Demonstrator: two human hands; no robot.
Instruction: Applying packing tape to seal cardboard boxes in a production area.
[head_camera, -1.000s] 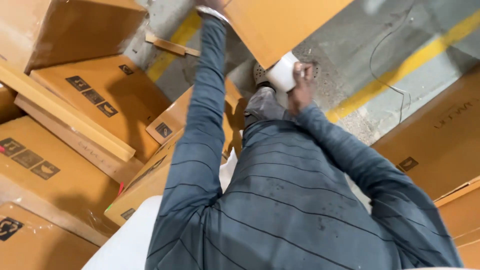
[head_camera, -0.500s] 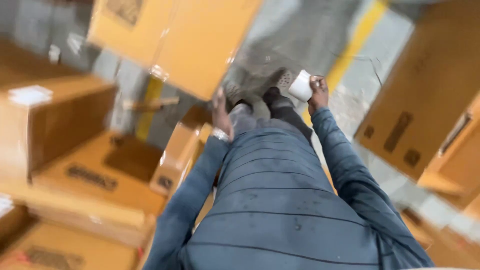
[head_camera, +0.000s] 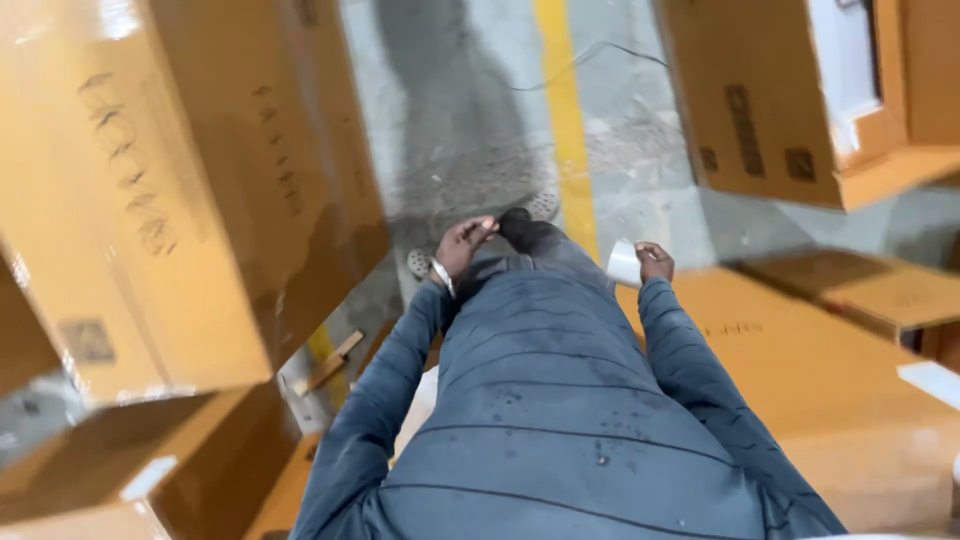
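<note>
My left hand (head_camera: 462, 245) hangs at my hip with its fingers loosely curled and nothing in it. It is close to my dark trousers and shoe (head_camera: 520, 228). My right hand (head_camera: 655, 261) is closed around a white roll of tape (head_camera: 624, 264), held out at my right side above a flat cardboard box (head_camera: 800, 370). My grey striped shirt (head_camera: 560, 420) fills the lower middle of the view.
A large upright cardboard box (head_camera: 170, 190) stands close on my left. More cardboard boxes lie below it (head_camera: 120, 470) and at the upper right (head_camera: 790, 90). The grey concrete floor (head_camera: 450, 120) carries a yellow line (head_camera: 565, 120). A small wooden piece (head_camera: 330, 362) lies by the boxes.
My left hand has let go of the raised box and dropped to my hip. My right hand keeps the tape roll. The view has swung over the floor and its yellow line.
</note>
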